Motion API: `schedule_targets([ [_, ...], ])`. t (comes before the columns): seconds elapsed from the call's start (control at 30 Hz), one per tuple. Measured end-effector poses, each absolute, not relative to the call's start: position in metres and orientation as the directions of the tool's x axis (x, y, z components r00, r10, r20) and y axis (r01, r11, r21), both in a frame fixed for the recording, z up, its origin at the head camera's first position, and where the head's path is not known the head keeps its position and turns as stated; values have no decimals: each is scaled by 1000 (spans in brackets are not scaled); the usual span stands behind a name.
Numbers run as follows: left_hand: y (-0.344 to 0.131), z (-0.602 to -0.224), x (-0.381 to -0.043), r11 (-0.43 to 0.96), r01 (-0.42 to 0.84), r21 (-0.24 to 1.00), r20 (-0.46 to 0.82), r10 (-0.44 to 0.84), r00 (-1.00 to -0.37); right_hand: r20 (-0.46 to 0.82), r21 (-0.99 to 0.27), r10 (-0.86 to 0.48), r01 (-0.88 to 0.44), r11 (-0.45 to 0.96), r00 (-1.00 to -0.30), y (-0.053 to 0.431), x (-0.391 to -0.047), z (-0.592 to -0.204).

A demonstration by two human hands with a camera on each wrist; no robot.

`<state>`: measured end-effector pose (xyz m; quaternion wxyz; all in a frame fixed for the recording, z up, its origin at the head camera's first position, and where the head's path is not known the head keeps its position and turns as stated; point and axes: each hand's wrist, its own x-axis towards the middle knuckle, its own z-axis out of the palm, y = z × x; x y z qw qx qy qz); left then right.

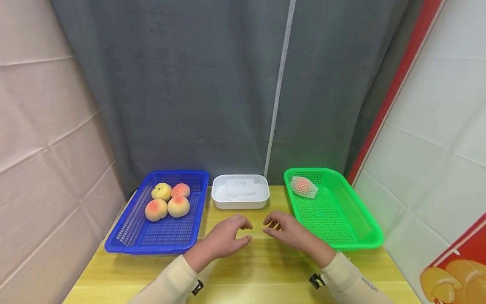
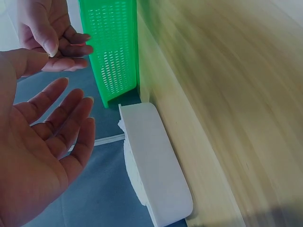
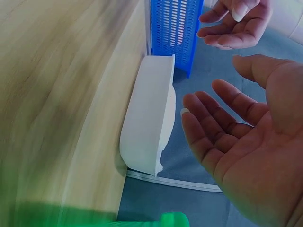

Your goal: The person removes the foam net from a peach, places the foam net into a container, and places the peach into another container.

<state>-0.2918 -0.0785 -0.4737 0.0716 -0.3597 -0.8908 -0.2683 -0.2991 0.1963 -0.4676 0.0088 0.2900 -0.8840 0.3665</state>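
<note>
My left hand [image 1: 227, 237] hovers over the table in front of the white basket [image 1: 240, 204], fingers loosely bent and holding nothing. Facing it a short way to the right is my right hand [image 1: 289, 230], also with bent fingers and nothing in the palm. White foam netting [image 1: 241, 188] lies in the white basket. Several peaches [image 1: 178, 206] sit together in the blue basket [image 1: 153, 249] on the left. One peach in white foam netting [image 1: 303, 187] lies at the far left corner of the green basket [image 1: 357, 245]. Both palms show bare in the wrist views.
The wooden table [image 1: 243, 278] bears all three baskets. A grey curtain [image 1: 197, 93] hangs right behind them. Pale wall sheets [image 1: 49, 169] close in the left side, and white panels [image 1: 425, 169] stand on the right.
</note>
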Motion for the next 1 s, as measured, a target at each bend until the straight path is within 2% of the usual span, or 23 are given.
schedule_targets([
  [0.27,-57,-473,-302,581,671,460,318,598,-736,248,-644,-437,-484,592,-865,215,-298,-456],
  [0.43,-32,-470,-312,556,699,450,333,621,-709,262,-647,-361,-440,623,-895,238,-302,-449],
  [0.7,16,-462,-317,483,801,353,357,722,-593,266,-667,-258,-370,646,-929,273,-305,-440],
  [1.0,73,-465,-326,397,900,178,356,827,-435,279,-670,-179,-325,667,-943,303,-307,-430],
])
